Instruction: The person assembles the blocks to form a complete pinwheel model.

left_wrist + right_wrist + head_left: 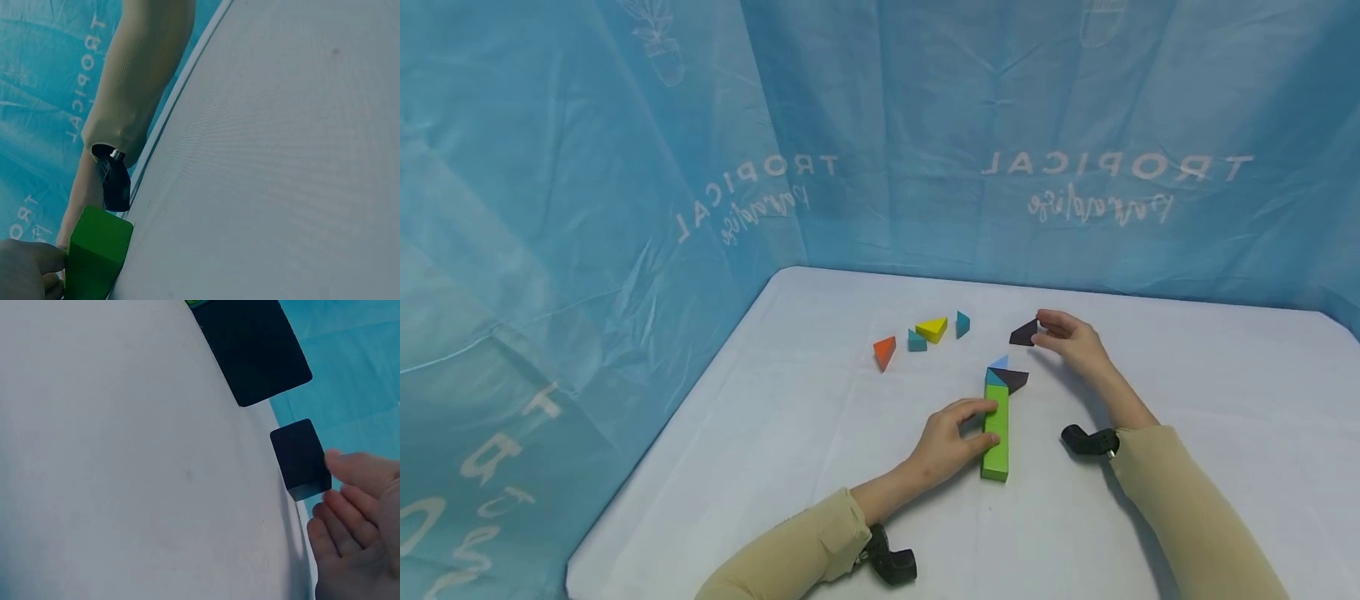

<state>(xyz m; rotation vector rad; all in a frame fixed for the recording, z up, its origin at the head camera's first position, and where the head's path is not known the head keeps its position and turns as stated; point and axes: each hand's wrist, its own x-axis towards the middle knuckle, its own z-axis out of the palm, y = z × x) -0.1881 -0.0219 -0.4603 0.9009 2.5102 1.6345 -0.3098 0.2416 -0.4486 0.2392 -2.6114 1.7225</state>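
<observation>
Btwn L hand [951, 442] fingertips & R hand [1075, 343] fingertips sit a blk wedge [1015, 379] and blue bit [995, 377], at the far end of the green bar [997, 454]; can't tell if blue is 1 pc or 2. Well left of R fingers, beyond L ones: orange wedge [884, 352], teal pcs [917, 342], yellow wedge [932, 328], on white table [1225, 400]. Blk wrist device [891, 562] behind each hand's fingers. Count: 1 green, 2 blk (incl. one at R fingers), 2 teal, 1 yellow, 1 orange. Green bar: long, narrow, bright, flat on table; L thumb + index rest on it, tips apart. Small blk pc [1024, 334]: dark, slanted side, just left of R palm; R thumb + index pinch its near end.
</observation>
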